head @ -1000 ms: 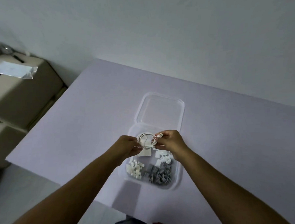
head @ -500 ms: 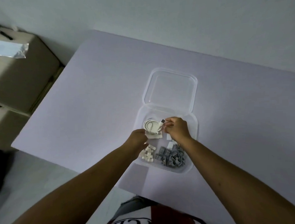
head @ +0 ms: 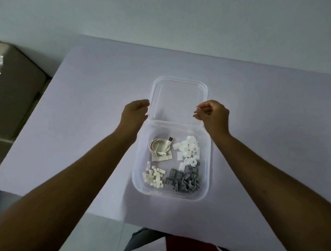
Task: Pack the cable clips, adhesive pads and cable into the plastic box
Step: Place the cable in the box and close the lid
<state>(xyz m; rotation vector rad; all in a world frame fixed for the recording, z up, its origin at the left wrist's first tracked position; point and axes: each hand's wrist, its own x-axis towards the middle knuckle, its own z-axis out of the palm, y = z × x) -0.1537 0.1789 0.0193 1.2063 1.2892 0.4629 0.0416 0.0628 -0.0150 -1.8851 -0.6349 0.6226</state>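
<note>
Both hands are empty; left hand is loosely curled at the lid edge, right hand half-closed on nothing. Cable, pads and clips are seen in the box on the counter; risk: thin clear lid is snapped shut unevenly, light box is jolted, small hard clips are scattered; coiled cable may spring up.

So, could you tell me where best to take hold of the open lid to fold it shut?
Probably the lid by its two side edges, one from each side. It lies flat, hinged to the plastic box at its near edge. The left hand and right hand sit beside those edges, neither with a grip.
</note>
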